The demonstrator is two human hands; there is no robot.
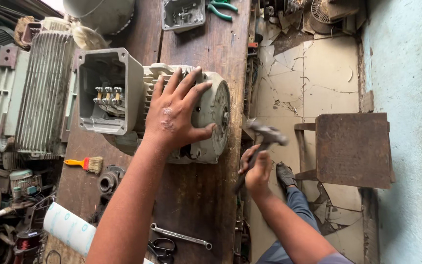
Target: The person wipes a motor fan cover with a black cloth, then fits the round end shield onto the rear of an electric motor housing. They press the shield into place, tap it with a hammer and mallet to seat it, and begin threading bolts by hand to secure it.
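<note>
Hammer [268, 134] (right hand [257, 171]) beside motor [211, 112]

Wooden table [196, 195] carries a yellow-handled brush [85, 164], wrench [180, 236], black scissors [162, 249], white roll [69, 228], green pliers [222, 8], grey box [183, 13]. Finned motor casing [40, 93] far left. Rusty stool [352, 149] on cracked tile floor [313, 93].
</note>
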